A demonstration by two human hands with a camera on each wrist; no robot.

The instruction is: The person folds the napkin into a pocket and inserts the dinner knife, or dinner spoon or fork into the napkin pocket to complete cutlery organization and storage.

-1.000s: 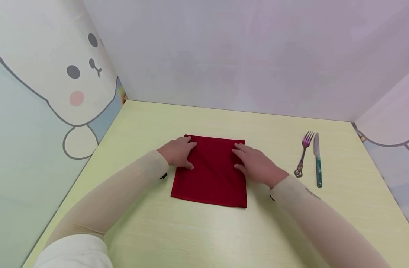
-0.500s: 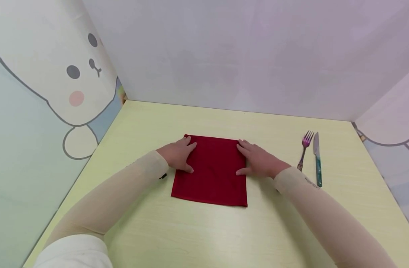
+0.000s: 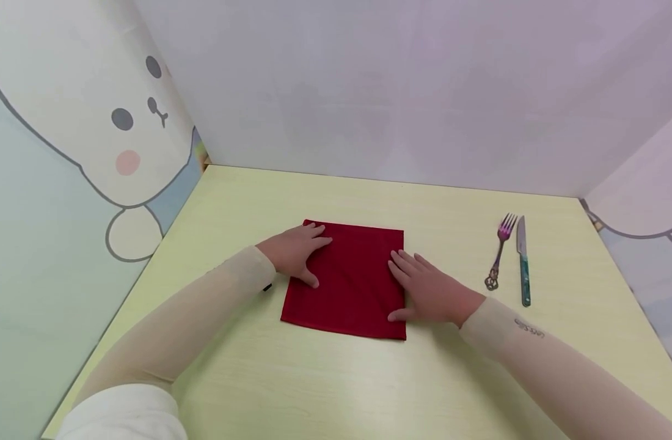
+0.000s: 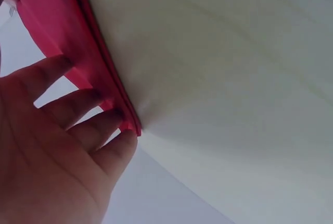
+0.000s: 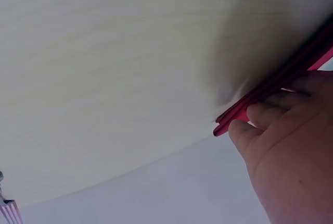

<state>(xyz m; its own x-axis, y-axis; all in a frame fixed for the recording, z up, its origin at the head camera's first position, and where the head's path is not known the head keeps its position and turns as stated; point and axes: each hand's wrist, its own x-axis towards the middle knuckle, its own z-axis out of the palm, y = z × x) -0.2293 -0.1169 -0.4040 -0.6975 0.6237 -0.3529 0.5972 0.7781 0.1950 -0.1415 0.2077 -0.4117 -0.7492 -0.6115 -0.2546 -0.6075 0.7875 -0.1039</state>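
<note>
A folded red cloth napkin (image 3: 352, 287) lies flat, roughly square, in the middle of the table. On its left edge rests my left hand (image 3: 293, 252), fingers spread toward the far left corner and thumb on the cloth. My right hand (image 3: 432, 290) lies across the right edge, fingers extended onto the fabric and thumb nearer the front. In the left wrist view the left fingertips (image 4: 112, 114) touch the napkin's layered edge (image 4: 99, 41). From the right wrist, the right hand (image 5: 296, 140) shows its fingers against the stacked folds (image 5: 260, 96).
To the right on the pale wooden table (image 3: 325, 385), a fork (image 3: 500, 250) with a decorated handle lies beside a green-handled table knife (image 3: 523, 263). A plain pale backdrop (image 3: 369, 91) stands behind the far edge, with a cartoon-printed one (image 3: 50, 244) at left.
My right hand has slid along the napkin's right edge toward the front, its thumb lower now. The left hand stays at the left edge, fingers slightly more spread.
</note>
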